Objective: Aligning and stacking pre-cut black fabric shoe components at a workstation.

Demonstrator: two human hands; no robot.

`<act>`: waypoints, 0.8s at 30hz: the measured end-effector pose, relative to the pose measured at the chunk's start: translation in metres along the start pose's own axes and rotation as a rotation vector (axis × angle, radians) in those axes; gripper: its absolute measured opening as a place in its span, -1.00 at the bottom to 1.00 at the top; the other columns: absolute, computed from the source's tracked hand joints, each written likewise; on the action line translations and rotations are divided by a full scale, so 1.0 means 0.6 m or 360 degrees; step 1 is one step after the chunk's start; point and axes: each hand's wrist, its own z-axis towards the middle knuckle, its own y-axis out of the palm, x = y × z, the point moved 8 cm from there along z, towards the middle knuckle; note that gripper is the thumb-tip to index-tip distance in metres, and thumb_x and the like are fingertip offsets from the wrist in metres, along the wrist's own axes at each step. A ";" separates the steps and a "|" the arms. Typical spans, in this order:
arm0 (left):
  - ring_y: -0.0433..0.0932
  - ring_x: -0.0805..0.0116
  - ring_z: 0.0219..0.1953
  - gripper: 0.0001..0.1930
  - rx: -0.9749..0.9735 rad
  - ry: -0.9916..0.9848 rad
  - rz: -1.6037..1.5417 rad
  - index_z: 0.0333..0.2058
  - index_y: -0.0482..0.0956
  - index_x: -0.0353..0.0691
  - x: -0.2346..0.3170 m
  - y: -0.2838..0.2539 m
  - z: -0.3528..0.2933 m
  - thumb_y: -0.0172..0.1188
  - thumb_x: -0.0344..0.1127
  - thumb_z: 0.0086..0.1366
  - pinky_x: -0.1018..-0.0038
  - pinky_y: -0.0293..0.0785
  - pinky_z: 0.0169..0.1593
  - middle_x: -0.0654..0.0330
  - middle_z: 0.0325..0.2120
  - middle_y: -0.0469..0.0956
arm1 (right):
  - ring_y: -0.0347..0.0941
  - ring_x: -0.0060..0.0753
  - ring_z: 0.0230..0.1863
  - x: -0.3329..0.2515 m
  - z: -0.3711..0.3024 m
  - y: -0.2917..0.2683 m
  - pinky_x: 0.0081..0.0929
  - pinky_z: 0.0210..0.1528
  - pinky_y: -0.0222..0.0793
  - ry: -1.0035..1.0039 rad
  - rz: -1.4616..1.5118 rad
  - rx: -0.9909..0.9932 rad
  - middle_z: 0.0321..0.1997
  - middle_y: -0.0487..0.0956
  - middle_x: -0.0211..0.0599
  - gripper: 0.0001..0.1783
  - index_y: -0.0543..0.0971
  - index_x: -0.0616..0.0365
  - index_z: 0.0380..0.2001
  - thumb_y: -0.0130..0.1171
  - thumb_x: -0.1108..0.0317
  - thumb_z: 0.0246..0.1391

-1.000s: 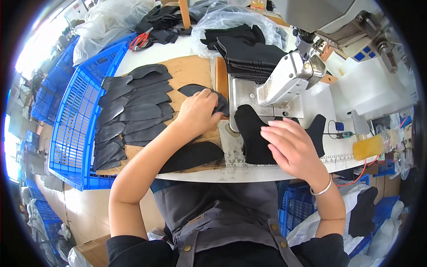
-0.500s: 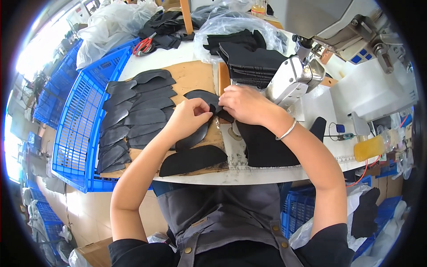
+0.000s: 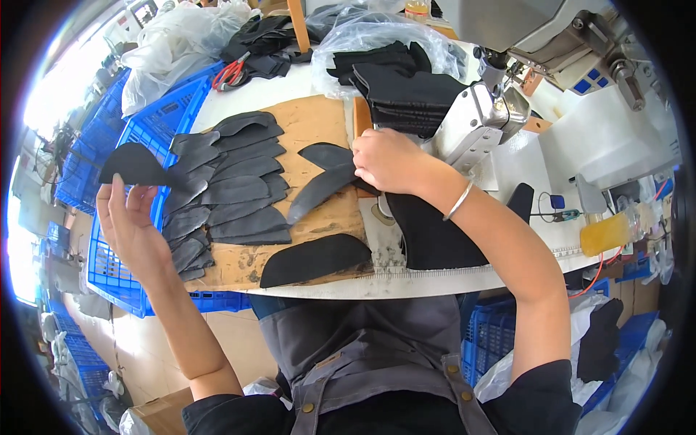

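My left hand [image 3: 130, 221] is raised over the blue crate at the left, pinching a black curved fabric piece [image 3: 134, 165] between thumb and fingers. Its rounded edge points away from me. At the middle of the table, my right hand [image 3: 390, 161] is closed at the right ends of two dark leaf-shaped pieces [image 3: 322, 190], which fan apart to its left. Its fingertips are partly hidden. Overlapping rows of similar dark pieces [image 3: 235, 190] lie on a tan board [image 3: 312, 123]. One larger black half-moon piece [image 3: 317, 261] rests near the table's front edge.
The blue crate [image 3: 116, 268] stands along the table's left side. Right of my right hand is a sewing machine's metal arm [image 3: 475, 127]. A stack of black panels [image 3: 409, 94] lies behind, red-handled scissors [image 3: 230, 72] at the back left, and a bottle of yellow liquid [image 3: 605, 232] at the right.
My left hand has moved from the middle of the board out to the left, carrying a black curved piece over the crate. The right hand has stayed nearly in place.
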 end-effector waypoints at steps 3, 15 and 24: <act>0.52 0.50 -0.43 -0.82 -0.0346 -0.0198 -0.0017 -0.23 0.41 -0.27 0.008 0.025 -0.028 0.18 -0.39 0.24 0.57 0.48 -0.36 0.19 -0.42 0.52 | 0.45 -0.23 -0.21 0.015 0.016 -0.009 -0.22 -0.23 0.40 0.0312 0.0172 -0.0146 -0.42 0.48 -0.35 -0.85 0.53 0.11 -0.41 0.22 0.36 -0.12; 0.54 0.51 -0.31 -0.71 -0.1088 -0.0882 -0.0556 -0.21 0.36 -0.27 -0.015 0.243 -0.243 0.24 -0.61 0.14 0.61 0.53 -0.28 0.16 -0.28 0.54 | 0.49 -0.59 -0.14 -0.090 -0.137 -0.115 -0.59 -0.08 0.40 0.0443 0.2669 -0.0010 -0.18 0.56 -0.38 -0.63 0.43 0.25 -0.10 0.25 0.48 0.01; 0.49 0.61 -0.40 -0.77 -0.2055 -0.1410 0.0133 -0.22 0.49 -0.43 -0.111 0.335 -0.407 0.22 -0.47 0.13 0.60 0.43 -0.30 0.19 -0.40 0.51 | 0.44 -0.68 -0.35 0.023 -0.339 -0.098 -0.64 -0.35 0.50 0.1208 0.2089 -0.0044 -0.35 0.49 -0.44 -0.66 0.46 0.32 -0.19 0.27 0.33 0.05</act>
